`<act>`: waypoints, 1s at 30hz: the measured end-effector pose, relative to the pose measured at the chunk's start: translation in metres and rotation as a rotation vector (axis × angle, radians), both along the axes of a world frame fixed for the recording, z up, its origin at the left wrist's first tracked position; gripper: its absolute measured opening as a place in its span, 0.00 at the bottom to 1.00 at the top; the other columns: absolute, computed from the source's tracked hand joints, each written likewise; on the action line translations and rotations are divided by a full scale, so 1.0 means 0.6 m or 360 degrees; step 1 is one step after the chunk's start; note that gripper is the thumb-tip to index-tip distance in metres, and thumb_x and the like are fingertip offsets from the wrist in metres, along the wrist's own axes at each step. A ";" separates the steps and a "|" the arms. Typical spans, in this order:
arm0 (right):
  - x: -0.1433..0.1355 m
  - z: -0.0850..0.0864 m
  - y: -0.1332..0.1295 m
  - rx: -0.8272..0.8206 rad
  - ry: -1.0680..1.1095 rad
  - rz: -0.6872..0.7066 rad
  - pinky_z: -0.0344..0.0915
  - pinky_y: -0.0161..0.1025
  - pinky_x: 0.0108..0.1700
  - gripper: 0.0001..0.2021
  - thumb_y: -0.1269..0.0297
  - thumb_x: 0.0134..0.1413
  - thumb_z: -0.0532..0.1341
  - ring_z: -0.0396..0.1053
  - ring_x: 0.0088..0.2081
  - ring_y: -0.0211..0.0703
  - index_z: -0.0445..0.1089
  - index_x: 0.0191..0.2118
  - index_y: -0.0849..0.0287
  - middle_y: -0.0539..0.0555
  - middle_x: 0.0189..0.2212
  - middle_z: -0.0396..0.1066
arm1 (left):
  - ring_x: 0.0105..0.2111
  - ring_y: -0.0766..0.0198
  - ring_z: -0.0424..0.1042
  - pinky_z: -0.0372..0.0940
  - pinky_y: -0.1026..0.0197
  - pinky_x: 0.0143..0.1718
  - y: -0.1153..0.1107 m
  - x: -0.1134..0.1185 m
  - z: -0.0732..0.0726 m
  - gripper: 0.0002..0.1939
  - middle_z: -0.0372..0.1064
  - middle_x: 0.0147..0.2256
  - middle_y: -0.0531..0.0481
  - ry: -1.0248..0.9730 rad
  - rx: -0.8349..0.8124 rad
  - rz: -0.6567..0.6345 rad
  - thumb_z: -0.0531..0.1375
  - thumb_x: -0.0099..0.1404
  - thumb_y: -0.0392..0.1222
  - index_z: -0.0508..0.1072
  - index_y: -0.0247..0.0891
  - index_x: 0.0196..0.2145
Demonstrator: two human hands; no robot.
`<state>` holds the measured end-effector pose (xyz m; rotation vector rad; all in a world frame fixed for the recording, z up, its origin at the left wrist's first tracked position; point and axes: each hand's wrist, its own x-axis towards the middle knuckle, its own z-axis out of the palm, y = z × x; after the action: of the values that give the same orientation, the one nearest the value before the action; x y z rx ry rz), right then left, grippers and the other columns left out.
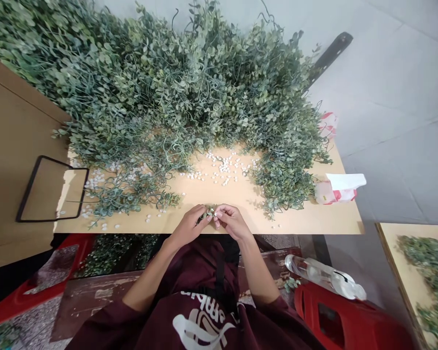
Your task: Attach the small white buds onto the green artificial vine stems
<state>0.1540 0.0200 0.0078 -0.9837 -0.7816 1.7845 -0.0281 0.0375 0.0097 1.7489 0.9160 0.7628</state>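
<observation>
At the table's front edge, my left hand (190,225) is closed around a small sprig of artificial greenery (209,212), whose leaves show between the two hands. My right hand (234,224) meets it from the other side, thumb and forefinger pinched together. A tiny white bit shows at those right fingertips, small and partly covered by them. Just beyond the hands, many little white pieces (224,165) lie scattered on the wooden tabletop (237,197). Left of my left hand is a loose bunch of leafy stems (131,194), with more white pieces around it.
A big heap of artificial foliage (204,82) covers the table's back and reaches forward on the right (288,180). A tissue pack (337,189) sits at the right edge. A black wire frame (83,194) stands at left. Below right, a clear bottle (324,277) lies on a red stool (350,316).
</observation>
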 end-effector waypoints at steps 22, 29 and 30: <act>-0.001 0.001 -0.001 -0.0006 -0.0151 0.0088 0.67 0.34 0.29 0.09 0.60 0.53 0.68 0.67 0.23 0.33 0.71 0.31 0.60 0.49 0.25 0.71 | 0.33 0.63 0.62 0.57 0.62 0.35 0.005 -0.002 -0.004 0.15 0.61 0.29 0.52 0.0096 0.0135 -0.0081 0.50 0.73 0.43 0.61 0.38 0.28; -0.006 -0.001 -0.003 -0.0013 -0.0196 0.0058 0.66 0.34 0.28 0.10 0.58 0.52 0.68 0.66 0.22 0.33 0.71 0.32 0.59 0.48 0.25 0.70 | 0.34 0.63 0.63 0.58 0.62 0.36 0.004 -0.001 0.003 0.14 0.62 0.30 0.51 0.0090 0.0142 -0.0073 0.50 0.73 0.43 0.62 0.38 0.29; -0.006 -0.002 -0.003 -0.0011 -0.0204 0.0054 0.66 0.34 0.28 0.10 0.58 0.52 0.68 0.66 0.22 0.33 0.71 0.32 0.59 0.48 0.25 0.69 | 0.34 0.63 0.63 0.58 0.62 0.36 0.004 -0.001 0.002 0.14 0.62 0.30 0.51 0.0092 0.0143 -0.0073 0.50 0.73 0.43 0.62 0.38 0.29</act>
<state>0.1502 0.0180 0.0068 -1.1041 -0.8768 1.7674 -0.0287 0.0398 0.0112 1.8725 0.8890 0.7368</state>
